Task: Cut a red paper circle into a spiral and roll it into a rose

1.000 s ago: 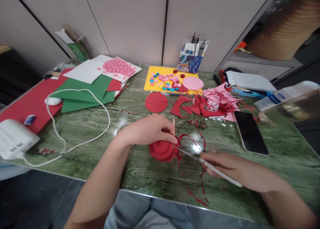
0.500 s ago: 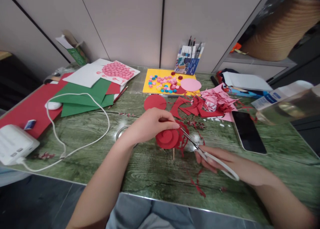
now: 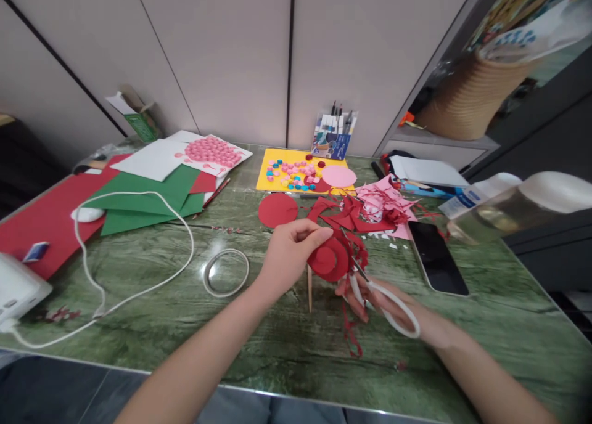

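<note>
A single camera, worn on the person's head, looks forward and steeply down from above the near side of a green wood-patterned table (image 3: 287,350). The left forearm (image 3: 208,344) rises from the bottom edge, left of centre, and the right forearm (image 3: 481,362) from the lower right, bringing the left hand (image 3: 293,251) and right hand (image 3: 370,301) close in front of the lens, around mid-frame. The wide view takes in most of the tabletop, its near edge slanting down to the right along the bottom. Pale panels (image 3: 217,54) stand behind the table across the top; a woven basket (image 3: 472,97) appears farther off, upper right.
</note>
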